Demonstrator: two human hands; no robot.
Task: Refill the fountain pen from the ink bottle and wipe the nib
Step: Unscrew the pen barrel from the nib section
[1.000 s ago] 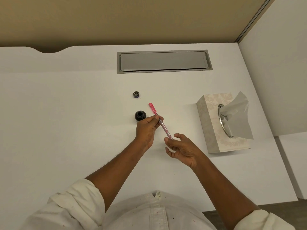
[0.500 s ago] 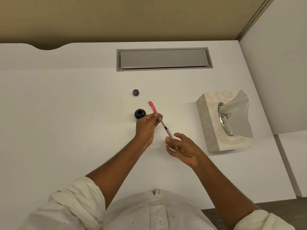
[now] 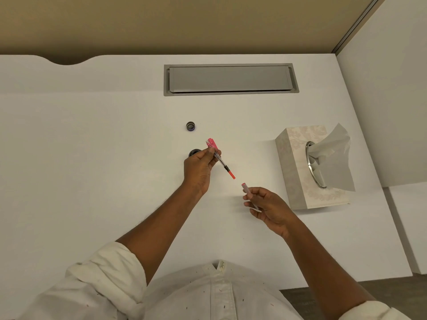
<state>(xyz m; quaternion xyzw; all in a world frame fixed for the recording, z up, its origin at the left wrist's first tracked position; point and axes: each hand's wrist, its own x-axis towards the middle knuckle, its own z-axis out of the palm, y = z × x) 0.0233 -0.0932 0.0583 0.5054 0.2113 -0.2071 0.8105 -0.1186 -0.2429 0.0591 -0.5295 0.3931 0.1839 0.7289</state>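
- Fountain pen, at frame centre, was pinched in the left hand; the right hand was closed on the detached barrel.
- Advised: keep the exposed converter steady and set the barrel down before dipping into the ink bottle, behind the left hand.
- Half a second earlier both parts were joined; here they stood apart.

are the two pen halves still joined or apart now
Apart: the head view shows bare white desk between the pen front section and the barrel.

Pen pulled apart — barrel now in right hand.
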